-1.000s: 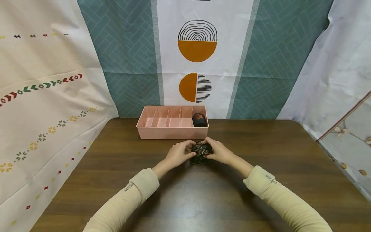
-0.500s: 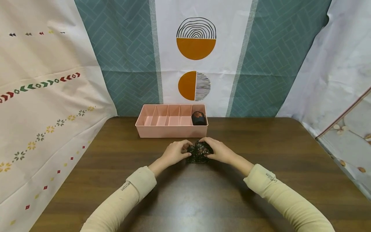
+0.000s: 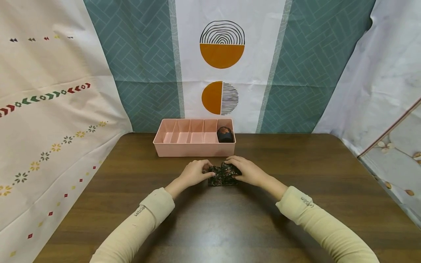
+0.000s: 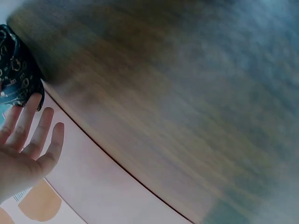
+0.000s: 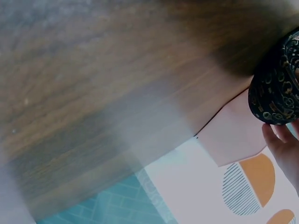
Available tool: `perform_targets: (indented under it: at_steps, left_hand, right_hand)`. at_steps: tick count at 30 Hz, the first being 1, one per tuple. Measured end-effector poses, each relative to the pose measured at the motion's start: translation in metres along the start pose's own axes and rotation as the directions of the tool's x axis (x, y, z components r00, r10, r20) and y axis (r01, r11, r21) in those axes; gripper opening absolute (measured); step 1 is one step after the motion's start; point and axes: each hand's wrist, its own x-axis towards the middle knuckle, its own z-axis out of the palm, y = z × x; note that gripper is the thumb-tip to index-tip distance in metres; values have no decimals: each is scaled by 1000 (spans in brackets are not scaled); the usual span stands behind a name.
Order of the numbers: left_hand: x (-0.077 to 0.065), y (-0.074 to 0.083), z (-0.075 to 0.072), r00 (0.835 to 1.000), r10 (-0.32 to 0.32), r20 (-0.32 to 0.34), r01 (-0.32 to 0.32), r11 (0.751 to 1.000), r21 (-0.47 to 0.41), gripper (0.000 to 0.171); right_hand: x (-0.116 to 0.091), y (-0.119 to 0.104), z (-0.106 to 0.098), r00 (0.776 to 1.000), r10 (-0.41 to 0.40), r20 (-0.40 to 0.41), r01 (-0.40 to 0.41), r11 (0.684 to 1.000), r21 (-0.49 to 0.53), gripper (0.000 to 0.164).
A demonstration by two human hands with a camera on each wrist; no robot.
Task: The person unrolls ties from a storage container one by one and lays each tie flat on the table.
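A folded dark cloth (image 3: 217,178) with a small gold-and-red print lies on the brown table in front of the pink box. My left hand (image 3: 194,173) pinches its left end between thumb and fingers. In the left wrist view, the fingers of that hand (image 4: 23,144) reach up to the lower edge of the cloth (image 4: 18,70). On the other side, my right hand (image 3: 247,171) grips the raised, rounded right part. The right wrist view has the fingertips of this hand (image 5: 285,147) at the bottom of the rounded cloth (image 5: 275,93).
Just behind the hands stands a pink divided box (image 3: 194,149). Its rightmost compartment holds a dark rolled item (image 3: 225,134) with an orange leaf print. A patterned curtain (image 3: 144,73) hangs behind the brown table (image 3: 312,175).
My left hand has shifted a little left, drawing the left part of the cloth out flatter and wider. The right hand has stayed nearly in place. The box has not moved.
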Motion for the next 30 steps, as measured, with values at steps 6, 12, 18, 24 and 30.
perform_targets:
  at_steps: [6,12,18,24,30]
  left_hand:
    - [-1,-5,0,1000,-23,-6,23,1000,17,29]
    - [-2,-9,1,1000,-12,13,12,1000,-26,31]
    - [-2,-10,2,999,-16,30,15,1000,26,30]
    - [-3,-5,3,999,34,22,-38,978,205,28]
    - [-3,4,6,998,43,46,-54,963,262,26]
  right_hand:
    - [-1,0,-2,1000,2,27,-2,1000,15,65]
    - [-3,3,-3,999,-28,29,29,999,-21,58]
    - [-1,4,-3,997,-75,15,77,991,-107,55]
    - [-1,3,-5,998,-50,40,55,991,-120,58]
    - [-3,1,-8,998,-30,64,36,995,-97,62]
